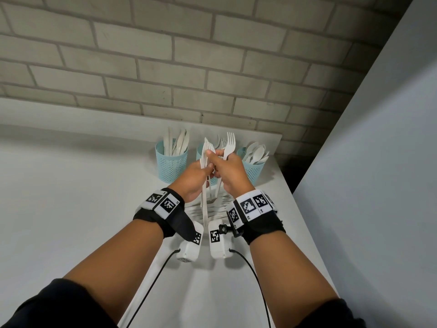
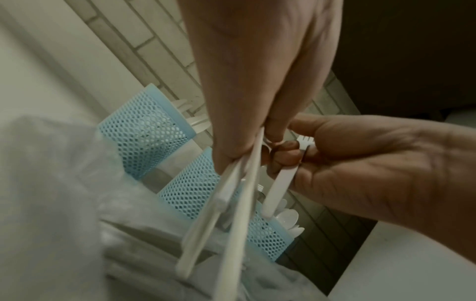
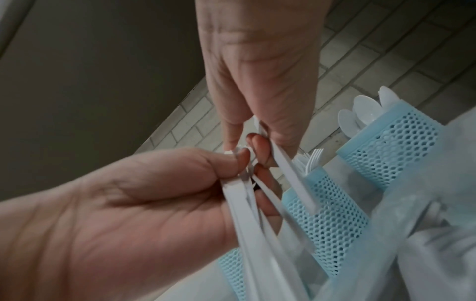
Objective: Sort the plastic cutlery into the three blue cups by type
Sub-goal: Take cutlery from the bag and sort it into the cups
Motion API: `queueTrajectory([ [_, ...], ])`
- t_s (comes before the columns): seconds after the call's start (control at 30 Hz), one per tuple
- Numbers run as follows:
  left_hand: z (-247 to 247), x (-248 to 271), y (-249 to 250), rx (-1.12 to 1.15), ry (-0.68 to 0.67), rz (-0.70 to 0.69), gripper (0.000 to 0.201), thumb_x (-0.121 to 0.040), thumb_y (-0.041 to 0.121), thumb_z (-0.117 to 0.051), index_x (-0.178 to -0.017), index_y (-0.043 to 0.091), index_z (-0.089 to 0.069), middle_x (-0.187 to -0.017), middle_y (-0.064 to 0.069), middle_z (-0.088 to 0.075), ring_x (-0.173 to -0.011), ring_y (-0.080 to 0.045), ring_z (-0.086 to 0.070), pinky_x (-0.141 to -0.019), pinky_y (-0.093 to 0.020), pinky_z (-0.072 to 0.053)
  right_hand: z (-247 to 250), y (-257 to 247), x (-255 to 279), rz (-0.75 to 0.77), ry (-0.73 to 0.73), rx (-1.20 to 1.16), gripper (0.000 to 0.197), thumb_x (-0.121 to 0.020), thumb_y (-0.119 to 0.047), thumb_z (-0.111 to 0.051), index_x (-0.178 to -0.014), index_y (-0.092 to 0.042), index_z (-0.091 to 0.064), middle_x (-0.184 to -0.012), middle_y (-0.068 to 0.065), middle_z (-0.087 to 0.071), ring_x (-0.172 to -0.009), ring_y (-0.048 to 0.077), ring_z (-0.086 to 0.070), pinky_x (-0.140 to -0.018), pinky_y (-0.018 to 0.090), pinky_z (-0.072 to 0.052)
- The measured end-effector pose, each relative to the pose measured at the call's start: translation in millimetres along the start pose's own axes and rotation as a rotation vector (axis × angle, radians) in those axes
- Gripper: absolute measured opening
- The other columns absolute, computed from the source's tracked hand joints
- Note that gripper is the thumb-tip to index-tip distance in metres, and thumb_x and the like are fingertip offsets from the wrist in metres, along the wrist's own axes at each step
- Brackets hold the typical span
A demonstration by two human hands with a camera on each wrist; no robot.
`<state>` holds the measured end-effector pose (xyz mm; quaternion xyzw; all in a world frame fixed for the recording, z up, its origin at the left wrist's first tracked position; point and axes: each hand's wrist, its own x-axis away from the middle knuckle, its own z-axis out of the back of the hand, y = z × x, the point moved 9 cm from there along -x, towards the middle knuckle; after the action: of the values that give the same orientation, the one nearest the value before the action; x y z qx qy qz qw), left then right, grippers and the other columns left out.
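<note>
Three blue mesh cups stand by the brick wall: the left cup holds knives, the middle cup holds forks and is half hidden behind my hands, and the right cup holds spoons. My left hand grips an upright bundle of white cutlery with fork tines on top. My right hand holds white forks in its curled fingers, and its fingertips touch the top of the left bundle. From the left wrist, handles hang below the left hand.
A clear plastic bag of more white cutlery lies on the white counter under my hands. The counter's right edge drops off just past the spoon cup. A grey wall panel stands to the right.
</note>
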<state>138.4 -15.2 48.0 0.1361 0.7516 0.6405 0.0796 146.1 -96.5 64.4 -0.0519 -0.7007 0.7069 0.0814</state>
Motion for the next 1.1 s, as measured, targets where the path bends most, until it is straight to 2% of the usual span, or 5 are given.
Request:
queueTrajectory([
  [0.3, 18.7, -5.6, -11.3, 0.068, 0.140, 0.099, 0.023, -0.102, 0.019, -0.032, -0.114, 0.015, -0.052, -0.075, -0.001, -0.047, -0.066, -0.011, -0.044, -0.063, -0.023, -0.039, 5.9, 5.8, -22.1, -0.097, 0.076, 0.071, 0.028, -0.097, -0.010, -0.033, -0.074, -0.014, -0.048, -0.068, 0.003, -0.048, -0.056, 0.013, -0.040, -0.052, 0.022, -0.032],
  [0.47, 42.6, -10.6, -19.6, 0.179, 0.250, 0.120, 0.019, -0.101, 0.015, -0.035, -0.106, 0.011, -0.053, -0.071, -0.002, -0.042, -0.063, -0.011, -0.041, -0.056, -0.021, -0.035, 20.5, -7.2, -38.6, -0.110, 0.116, -0.131, 0.012, -0.101, -0.013, -0.033, -0.103, -0.009, -0.044, -0.074, 0.008, -0.057, -0.061, 0.017, -0.055, -0.061, 0.027, -0.048],
  [0.67, 55.7, -14.1, -23.0, 0.298, 0.254, 0.121, 0.019, -0.102, 0.021, -0.035, -0.092, 0.021, -0.052, -0.073, 0.001, -0.047, -0.069, -0.011, -0.050, -0.061, -0.026, -0.039, 56.3, -47.7, -63.1, 0.185, 0.325, -0.414, 0.008, -0.101, -0.012, -0.036, -0.107, -0.011, -0.042, -0.076, 0.004, -0.057, -0.064, 0.012, -0.062, -0.059, 0.021, -0.051],
  [0.93, 62.0, -16.5, -26.2, 0.396, 0.246, 0.071, 0.019, -0.100, 0.017, -0.038, -0.115, 0.010, -0.048, -0.090, -0.007, -0.060, -0.084, -0.019, -0.062, -0.075, -0.031, -0.051, 19.9, -43.2, -81.2, 0.327, 0.238, -0.565, 0.014, -0.097, 0.002, -0.041, -0.092, -0.010, -0.046, -0.084, 0.009, -0.059, -0.077, 0.017, -0.064, -0.074, 0.024, -0.053],
  [1.1, 67.6, -18.0, -28.2, 0.406, 0.251, 0.055, 0.030, -0.100, 0.017, -0.041, -0.128, 0.008, -0.046, -0.091, -0.007, -0.061, -0.086, -0.018, -0.062, -0.071, -0.029, -0.051, 4.1, -23.0, -87.7, 0.282, 0.193, -0.310, 0.017, -0.091, 0.008, -0.048, -0.087, -0.008, -0.055, -0.089, 0.009, -0.063, -0.083, 0.016, -0.064, -0.081, 0.020, -0.053],
])
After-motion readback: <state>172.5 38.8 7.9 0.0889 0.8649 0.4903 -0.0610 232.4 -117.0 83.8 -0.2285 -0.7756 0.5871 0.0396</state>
